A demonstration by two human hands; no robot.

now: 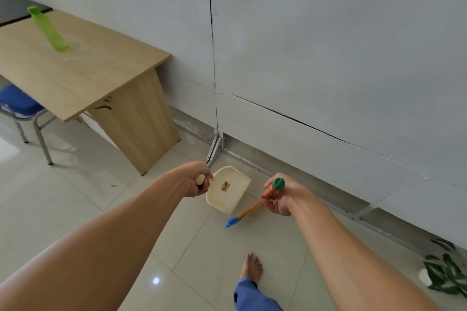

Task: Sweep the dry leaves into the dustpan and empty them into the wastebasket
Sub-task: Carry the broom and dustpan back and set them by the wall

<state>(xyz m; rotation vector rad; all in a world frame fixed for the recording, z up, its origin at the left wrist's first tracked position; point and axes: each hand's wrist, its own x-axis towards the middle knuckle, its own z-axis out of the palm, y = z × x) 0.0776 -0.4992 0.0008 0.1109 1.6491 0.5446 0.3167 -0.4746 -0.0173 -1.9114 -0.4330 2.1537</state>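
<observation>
**Dustpan and broom held over pale tiles by the wall**

Glossy pale floor tiles (pixel 75 209) meet a grey-white panelled wall (pixel 328 58) that runs from the top of the frame down to the right edge. At the upper left stands a light wooden table (pixel 75 76) with a green bottle (pixel 46 29) upright on it, and a blue stool (pixel 17 105) on metal legs shows at the left edge.

Just below the centre, the left hand (pixel 198 183) grips the rounded handle of a cream plastic dustpan (pixel 222 201). The pan is tilted, its open lip pointing down and to the right, and its inner face bears a small brown label. Just right of it, the right hand (pixel 280 198) curls its fingers round a broom (pixel 252 207) with an orange shaft, a green end cap and a small blue head. The head points down towards the tiles beside the pan's lip; whether it touches them cannot be told.

A small dark scrap (pixel 113 185) lies on the tiles left of the hands, too small to identify. Green-and-white plant leaves (pixel 447 275) fill the lower right corner. A bare foot (pixel 251 269) under a blue trouser leg stands at the bottom centre.
</observation>
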